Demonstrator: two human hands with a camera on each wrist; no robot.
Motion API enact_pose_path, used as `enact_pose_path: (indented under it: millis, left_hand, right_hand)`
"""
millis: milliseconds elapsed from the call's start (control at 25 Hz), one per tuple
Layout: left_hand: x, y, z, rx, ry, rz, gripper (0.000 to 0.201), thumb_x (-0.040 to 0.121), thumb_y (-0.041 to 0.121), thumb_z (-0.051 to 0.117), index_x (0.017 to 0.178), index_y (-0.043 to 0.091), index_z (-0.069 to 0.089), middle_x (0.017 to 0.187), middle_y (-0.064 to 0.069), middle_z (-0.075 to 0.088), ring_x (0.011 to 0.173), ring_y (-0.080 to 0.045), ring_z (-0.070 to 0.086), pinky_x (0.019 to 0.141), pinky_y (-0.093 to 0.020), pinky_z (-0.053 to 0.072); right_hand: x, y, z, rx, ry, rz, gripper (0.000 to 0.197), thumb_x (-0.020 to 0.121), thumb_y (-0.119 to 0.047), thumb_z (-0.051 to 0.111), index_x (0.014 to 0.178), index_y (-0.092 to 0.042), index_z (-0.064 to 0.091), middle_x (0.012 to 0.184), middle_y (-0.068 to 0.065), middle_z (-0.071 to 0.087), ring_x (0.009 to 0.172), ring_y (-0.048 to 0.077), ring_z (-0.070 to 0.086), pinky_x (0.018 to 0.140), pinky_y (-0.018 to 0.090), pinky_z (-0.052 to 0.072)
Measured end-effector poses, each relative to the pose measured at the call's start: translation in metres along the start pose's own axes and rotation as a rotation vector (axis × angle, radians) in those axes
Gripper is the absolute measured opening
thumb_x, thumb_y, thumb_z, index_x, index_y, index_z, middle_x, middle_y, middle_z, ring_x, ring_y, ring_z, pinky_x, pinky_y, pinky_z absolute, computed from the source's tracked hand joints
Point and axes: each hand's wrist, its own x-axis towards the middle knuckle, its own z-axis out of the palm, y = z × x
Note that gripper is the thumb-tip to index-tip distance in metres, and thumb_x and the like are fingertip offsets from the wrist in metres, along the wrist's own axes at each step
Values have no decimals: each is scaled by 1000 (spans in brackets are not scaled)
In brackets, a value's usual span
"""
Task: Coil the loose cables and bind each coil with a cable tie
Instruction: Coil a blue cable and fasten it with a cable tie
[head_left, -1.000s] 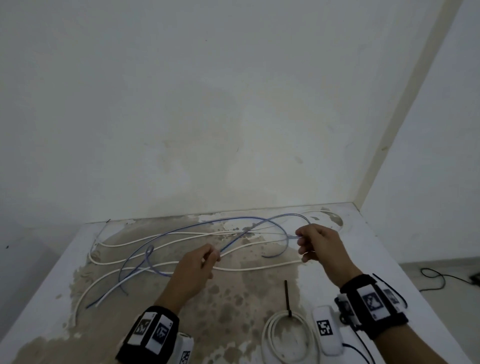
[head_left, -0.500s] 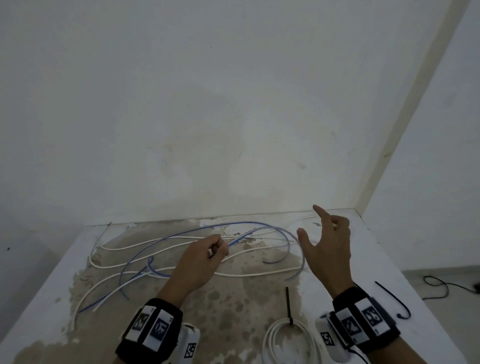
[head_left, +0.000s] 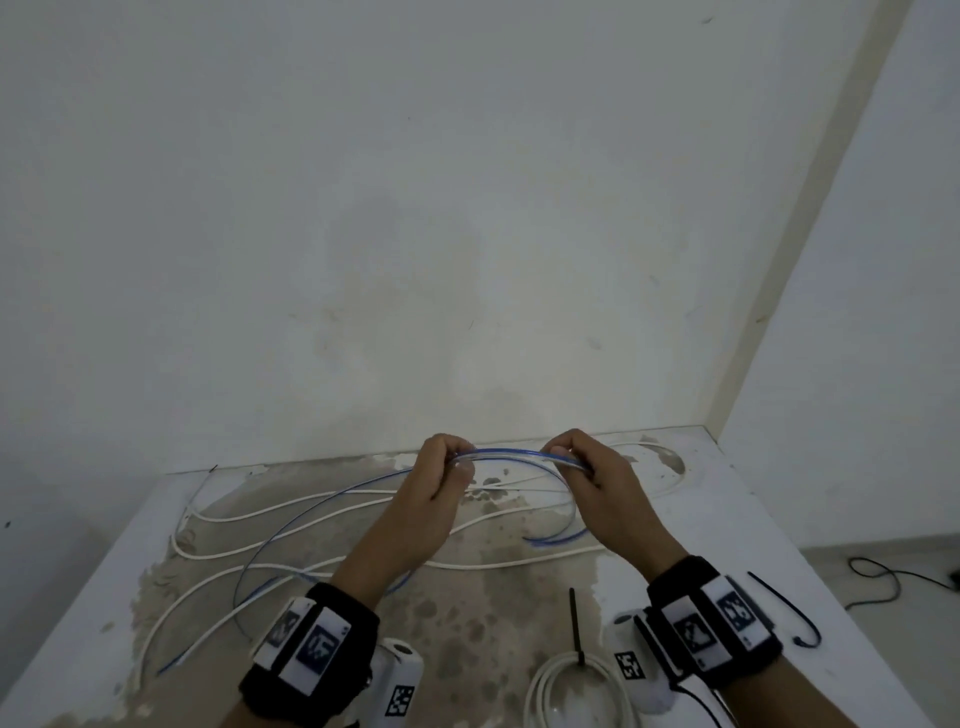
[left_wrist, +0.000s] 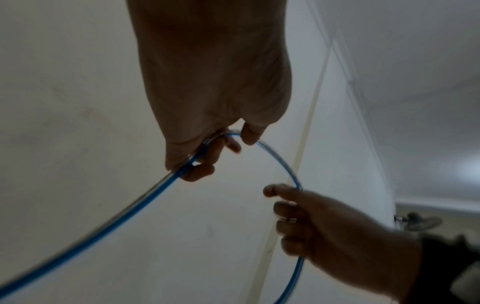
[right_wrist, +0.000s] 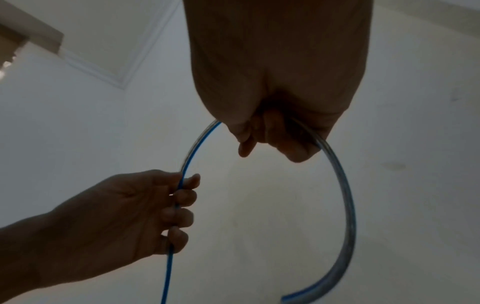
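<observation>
Both hands hold the thin blue cable (head_left: 506, 453) raised above the stained table (head_left: 769, 525), close together near its far edge. My left hand (head_left: 452, 462) grips it with curled fingers; the cable trails left and down from there (left_wrist: 111, 222). My right hand (head_left: 569, 460) grips the same cable a short span to the right, and the free end curves down to the table (right_wrist: 348, 209). Long white cables (head_left: 311, 506) lie loose across the table. A white coil (head_left: 576, 691) with a black cable tie (head_left: 575, 623) on it lies near the front.
A second black cable tie (head_left: 789, 613) lies at the table's right side. The wall rises just behind the table's far edge. A black cord (head_left: 883, 571) lies on the floor at the right.
My right hand, open half a second ago, has taken hold of the blue cable again. Both hands have lifted and come closer together, raising a short span of cable.
</observation>
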Motion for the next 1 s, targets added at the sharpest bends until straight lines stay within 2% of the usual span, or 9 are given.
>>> enact_pose_path:
  millis: [120, 200, 360, 480, 560, 640, 720, 840, 1000]
  left_hand:
    - [15, 28, -17, 34, -88, 65, 25, 104, 14, 35, 93, 20, 56, 95, 2, 55, 78, -7, 51, 78, -25, 42]
    - [22, 43, -32, 119, -234, 93, 24, 103, 22, 37, 90, 18, 58, 89, 8, 62, 76, -9, 58, 79, -31, 45]
    - [29, 65, -30, -258, -410, -9, 18, 99, 16, 42, 90, 7, 55, 69, 2, 57, 55, -17, 51, 60, -31, 44]
    - [36, 75, -18, -715, -301, -34, 12, 93, 17, 44, 90, 9, 54, 66, -1, 43, 49, -10, 33, 50, -22, 32]
    - [40, 74, -14, -831, -208, -14, 11, 91, 16, 46, 94, 7, 52, 67, -1, 45, 53, -11, 38, 52, -22, 35]
    - [41, 67, -9, -796, -149, -3, 13, 90, 17, 47, 97, 6, 51, 71, -1, 51, 60, -14, 48, 59, -24, 43]
    - [38, 57, -1, -721, -94, -9, 17, 90, 20, 48, 98, 7, 54, 75, 0, 57, 69, -15, 53, 66, -28, 44]
    - [33, 52, 11, -798, -30, -74, 16, 90, 24, 58, 95, 9, 61, 80, -1, 62, 78, -17, 56, 70, -34, 41]
    - [32, 59, 21, -926, -32, -80, 26, 87, 26, 46, 98, 6, 58, 81, -4, 68, 90, -23, 69, 80, -36, 46]
  right_hand:
    - [23, -14, -27, 7, 166, 10, 20, 102, -21, 54, 85, -26, 63, 65, 17, 55, 51, 12, 36, 53, 25, 30]
    - [39, -24, -53, 8, 278, -8, 17, 100, -20, 56, 86, -23, 65, 63, 20, 51, 51, 8, 32, 50, 20, 27]
    - [53, -41, -72, -3, 95, -35, 13, 95, -11, 59, 95, -24, 60, 63, 2, 35, 55, 10, 32, 54, 19, 30]
    - [48, -41, -61, 101, -72, 65, 13, 97, -16, 46, 99, -22, 57, 78, 0, 42, 68, 15, 46, 70, 24, 43]
    - [44, -37, -58, 53, -99, 182, 26, 104, -23, 36, 97, -18, 61, 86, 1, 46, 70, 13, 49, 76, 26, 46]
    - [42, -33, -56, 118, -84, 258, 35, 106, -23, 33, 90, -11, 61, 79, 10, 40, 59, 14, 43, 67, 30, 46]
    - [41, -33, -52, 397, -47, 322, 33, 105, -17, 35, 84, -6, 59, 73, 14, 33, 52, 18, 37, 58, 33, 47]
    - [38, -33, -43, 617, -20, 383, 29, 103, -13, 42, 84, -5, 62, 67, 6, 42, 51, 19, 43, 53, 35, 49]
    - [31, -30, -25, 674, -19, 461, 27, 101, -12, 47, 86, -3, 67, 67, 5, 50, 50, 17, 45, 50, 32, 49]
